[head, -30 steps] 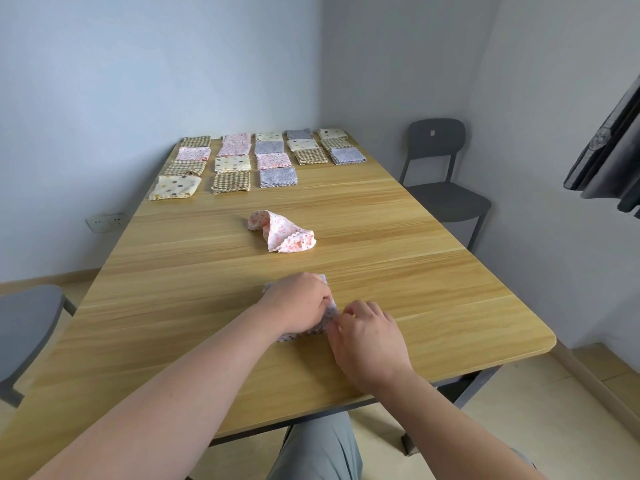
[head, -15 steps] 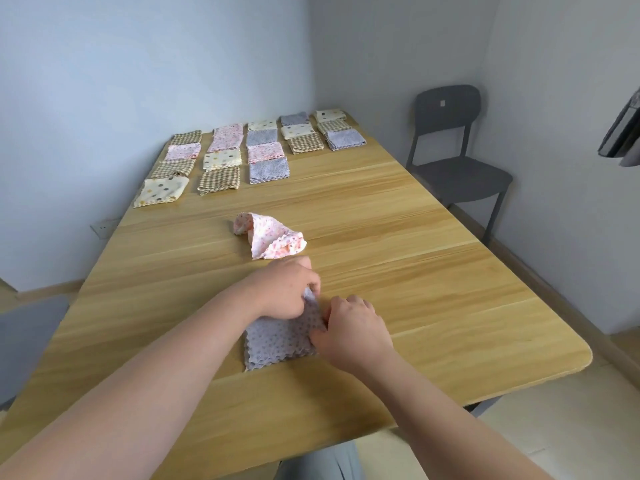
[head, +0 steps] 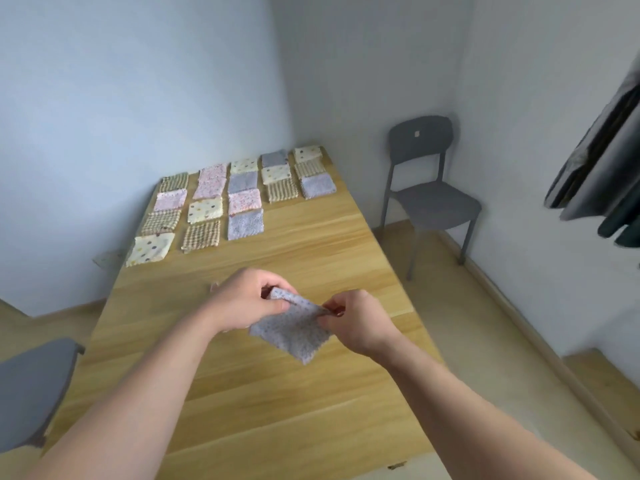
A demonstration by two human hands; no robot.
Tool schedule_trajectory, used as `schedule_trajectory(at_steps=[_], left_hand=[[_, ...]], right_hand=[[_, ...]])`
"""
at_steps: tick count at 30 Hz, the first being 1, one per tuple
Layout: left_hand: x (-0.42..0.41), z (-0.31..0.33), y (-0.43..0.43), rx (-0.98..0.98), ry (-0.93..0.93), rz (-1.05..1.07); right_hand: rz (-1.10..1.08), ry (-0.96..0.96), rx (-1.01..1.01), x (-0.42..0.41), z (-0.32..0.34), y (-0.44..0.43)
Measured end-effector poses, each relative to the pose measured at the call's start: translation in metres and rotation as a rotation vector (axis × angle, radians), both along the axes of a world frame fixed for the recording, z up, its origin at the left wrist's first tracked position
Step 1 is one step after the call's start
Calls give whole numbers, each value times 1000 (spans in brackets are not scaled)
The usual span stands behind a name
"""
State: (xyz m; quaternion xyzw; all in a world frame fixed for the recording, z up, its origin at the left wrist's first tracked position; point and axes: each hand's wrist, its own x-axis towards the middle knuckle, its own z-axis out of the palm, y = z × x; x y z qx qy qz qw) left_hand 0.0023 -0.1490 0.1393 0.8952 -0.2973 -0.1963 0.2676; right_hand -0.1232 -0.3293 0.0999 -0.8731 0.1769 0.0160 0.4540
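Observation:
A folded grey-blue dotted cloth [head: 294, 332] hangs in the air above the wooden table [head: 311, 410]. My left hand [head: 247, 299] pinches its upper left corner and my right hand [head: 356, 318] pinches its upper right corner. The cloth droops to a point below my hands. My hands hide the crumpled pink floral cloth behind them, apart from a small scrap at my left hand's far edge.
Several folded patterned cloths [head: 230, 199] lie in rows at the table's far end, by the wall. A grey chair [head: 429, 192] stands to the right of the table, another grey chair [head: 31, 389] at the left. Dark clothes [head: 602, 168] hang at the right.
Both hands have lifted the grey-blue cloth off the table and now hold it by its top corners. My head has tilted, so the view has shifted.

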Motion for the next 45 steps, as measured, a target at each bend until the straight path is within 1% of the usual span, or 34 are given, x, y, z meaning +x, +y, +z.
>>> schedule_trajectory(at_steps=[3, 5, 7, 9, 12, 14, 16, 18, 21, 24, 27, 29, 32, 37, 39, 41, 43, 45], left_hand=[[-32, 56, -24, -122, 29, 115], [-57, 91, -43, -195, 82, 159], [-77, 113, -61, -307, 169, 182], [-98, 126, -85, -463, 269, 221], [-122, 131, -119, -689, 504, 314], [-133, 132, -143, -754, 610, 338], [-137, 129, -171, -764, 630, 346], [-136, 124, -192, -775, 613, 372], [-119, 114, -235, -801, 622, 411], [-96, 110, -274, -820, 724, 391], [-66, 109, -313, -784, 811, 331], [-44, 109, -341, -753, 803, 357], [-10, 104, -382, -735, 771, 455], [42, 95, -426, -756, 688, 638], [66, 87, -438, -738, 597, 676], [85, 83, -445, -695, 475, 706], [99, 81, -450, -678, 401, 765], [114, 82, -450, -681, 375, 832]], right_hand=[[-24, -35, 2, -31, 75, -42], [-45, -78, 33, -53, 122, -71], [-106, -112, 145, -68, 153, -94], [-181, -129, 298, -80, 174, -118], [-248, -132, 394, -92, 187, -144], [-264, -140, 406, -96, 187, -161], [-286, -137, 405, -97, 185, -184], [-299, -121, 428, -93, 181, -203], [-305, -100, 438, -75, 174, -245], [-316, -107, 386, -47, 167, -284], [-335, -94, 349, -17, 165, -328], [-338, -60, 365, 3, 164, -356], [-368, -33, 423, 37, 161, -394], [-377, 74, 593, 97, 149, -432], [-338, 136, 693, 126, 143, -445], [-286, 194, 753, 153, 137, -452], [-226, 248, 734, 178, 134, -456], [-137, 277, 651, 210, 129, -457]])
